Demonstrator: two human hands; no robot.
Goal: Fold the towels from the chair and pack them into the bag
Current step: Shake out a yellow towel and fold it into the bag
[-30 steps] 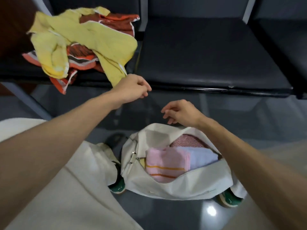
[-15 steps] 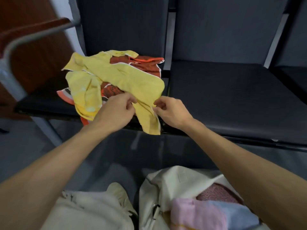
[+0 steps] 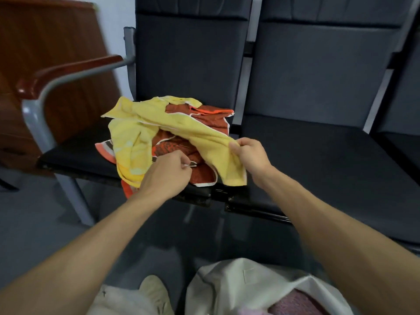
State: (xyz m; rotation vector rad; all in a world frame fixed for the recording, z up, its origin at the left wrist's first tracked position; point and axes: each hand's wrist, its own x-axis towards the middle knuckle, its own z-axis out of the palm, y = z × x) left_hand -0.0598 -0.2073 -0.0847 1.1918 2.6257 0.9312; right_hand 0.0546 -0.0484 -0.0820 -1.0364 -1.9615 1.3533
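A crumpled yellow towel [image 3: 172, 126] lies over an orange and brown patterned towel [image 3: 204, 117] on the dark seat of the left chair [image 3: 75, 153]. My right hand [image 3: 250, 155] grips the yellow towel's near fold at the seat's front right. My left hand [image 3: 168, 173] pinches an edge of the patterned towel just left of it. A white bag [image 3: 238, 283] stands open on the floor at the bottom edge, with a pink folded towel [image 3: 295, 303] showing inside.
A second dark chair seat [image 3: 318, 160] adjoins on the right. A metal armrest with a wooden pad [image 3: 66, 71] rises on the left, beside a brown wooden panel [image 3: 45, 42]. A light shoe [image 3: 156, 296] and pale trousers show at the bottom.
My view has lifted from the bag to the chair. Both hands went from above the bag up to the towel pile; the right hand now holds the yellow towel farther right.
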